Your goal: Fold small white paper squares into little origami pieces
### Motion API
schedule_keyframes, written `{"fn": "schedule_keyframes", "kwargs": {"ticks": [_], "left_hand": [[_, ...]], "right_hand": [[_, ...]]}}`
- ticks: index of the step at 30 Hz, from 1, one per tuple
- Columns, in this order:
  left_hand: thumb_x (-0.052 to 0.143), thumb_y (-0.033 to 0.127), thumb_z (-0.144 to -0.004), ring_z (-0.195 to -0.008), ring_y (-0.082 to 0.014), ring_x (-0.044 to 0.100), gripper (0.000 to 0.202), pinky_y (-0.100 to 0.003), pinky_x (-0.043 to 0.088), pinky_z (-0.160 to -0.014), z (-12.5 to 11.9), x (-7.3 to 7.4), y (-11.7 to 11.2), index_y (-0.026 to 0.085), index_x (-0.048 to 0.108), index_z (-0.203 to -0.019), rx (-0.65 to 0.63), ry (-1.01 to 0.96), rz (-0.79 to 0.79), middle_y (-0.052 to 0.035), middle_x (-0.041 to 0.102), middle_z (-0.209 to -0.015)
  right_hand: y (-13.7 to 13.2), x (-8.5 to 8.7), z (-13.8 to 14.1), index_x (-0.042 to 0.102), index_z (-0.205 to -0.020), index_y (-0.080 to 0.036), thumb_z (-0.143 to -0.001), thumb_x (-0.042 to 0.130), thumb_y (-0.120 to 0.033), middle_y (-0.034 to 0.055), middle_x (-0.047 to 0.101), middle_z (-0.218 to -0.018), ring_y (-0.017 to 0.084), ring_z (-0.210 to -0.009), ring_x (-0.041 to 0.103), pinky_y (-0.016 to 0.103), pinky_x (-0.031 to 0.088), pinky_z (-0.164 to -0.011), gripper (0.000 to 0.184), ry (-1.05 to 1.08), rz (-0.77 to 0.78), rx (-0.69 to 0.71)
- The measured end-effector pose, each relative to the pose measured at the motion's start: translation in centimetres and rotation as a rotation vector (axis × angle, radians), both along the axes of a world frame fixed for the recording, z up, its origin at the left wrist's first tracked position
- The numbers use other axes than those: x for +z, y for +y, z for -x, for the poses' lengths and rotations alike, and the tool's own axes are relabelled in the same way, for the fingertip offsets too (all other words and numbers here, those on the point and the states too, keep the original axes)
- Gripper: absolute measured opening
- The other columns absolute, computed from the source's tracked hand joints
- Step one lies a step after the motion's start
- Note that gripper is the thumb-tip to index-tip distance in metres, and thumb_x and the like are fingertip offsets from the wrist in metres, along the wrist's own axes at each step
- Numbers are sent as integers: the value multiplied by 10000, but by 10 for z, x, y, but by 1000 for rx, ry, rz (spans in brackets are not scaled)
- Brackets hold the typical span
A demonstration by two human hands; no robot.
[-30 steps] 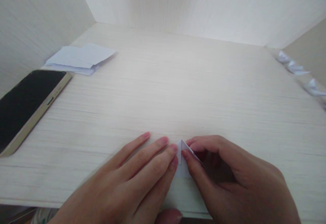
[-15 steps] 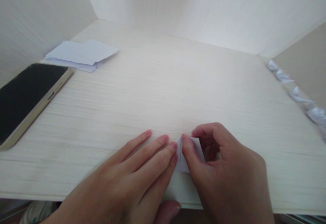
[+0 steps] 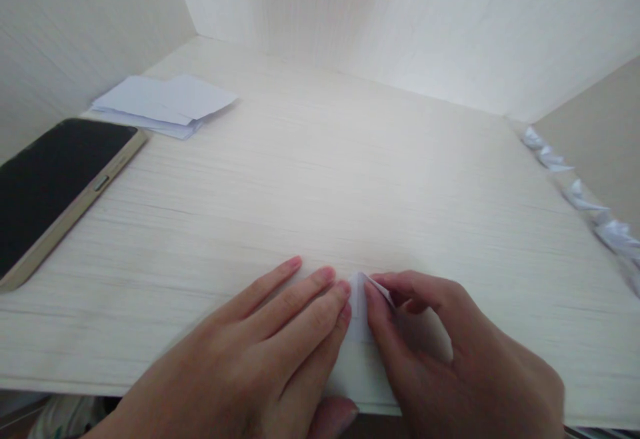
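A small piece of white folded paper [image 3: 358, 306] lies near the front edge of the pale wooden desk [image 3: 320, 179]. My left hand [image 3: 265, 352] rests flat on the desk, fingers stretched out and close together, their tips pressing the paper's left side. My right hand [image 3: 450, 352] is curled over the paper's right side, thumb and forefinger pinching a raised flap. Most of the paper is hidden under both hands.
A black phone [image 3: 50, 192] in a gold case lies at the left. Behind it sits a stack of small white paper sheets [image 3: 165, 102]. Several folded white paper pieces [image 3: 580, 192] line the desk's right edge. Pale walls enclose the back and left.
My right hand's fingers have lowered from a raised curl, pressing the flap down flatter toward the desk. My left hand has stayed put. The view has shifted slightly.
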State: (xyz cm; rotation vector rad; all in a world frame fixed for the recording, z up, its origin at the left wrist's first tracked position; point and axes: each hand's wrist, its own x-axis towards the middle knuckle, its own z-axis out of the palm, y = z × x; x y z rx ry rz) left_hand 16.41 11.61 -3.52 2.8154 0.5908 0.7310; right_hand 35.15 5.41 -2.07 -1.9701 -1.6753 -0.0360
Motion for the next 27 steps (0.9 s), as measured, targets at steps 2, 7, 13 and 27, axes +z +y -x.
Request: {"fn": "schedule_keyframes", "kwargs": {"ticks": [2, 7, 13, 27], "left_hand": [[576, 265, -984, -1262, -199, 683, 367, -343, 460, -1207, -1, 0, 1, 100, 663, -1301, 4, -7, 14, -59, 739, -1343], [582, 270, -985, -1295, -194, 660, 368, -343, 412, -1245, 0, -4, 0, 107, 667, -1304, 9, -23, 43, -60, 724, -1367], [618, 253, -968, -1378, -198, 593, 434, -355, 339, -1294, 4, -10, -1, 114, 628, -1378, -15, 0, 68, -66, 670, -1449], [670, 251, -938, -1379, -236, 599, 478, -396, 387, -1280, 8, -7, -2, 141, 604, -1398, -41, 58, 50, -55, 666, -1454]], "right_hand": [[-7, -2, -9, 737, -948, -278, -986, 557, -189, 20, 816, -858, 220, -759, 786, 324, 637, -691, 205, 16, -19, 214], [-16, 0, -29, 739, -1118, -266, -966, 563, -103, 39, 814, -1167, 249, -1028, 785, 347, 659, -854, 284, -21, -55, 442], [-19, 3, -41, 671, -1319, -244, -899, 632, -37, 60, 767, -1297, 262, -1103, 760, 361, 678, -895, 469, -63, 3, 526], [-12, -2, -41, 750, -1244, -293, -923, 619, -31, 23, 815, -1144, 212, -989, 781, 238, 688, -846, 435, 30, -9, 587]]}}
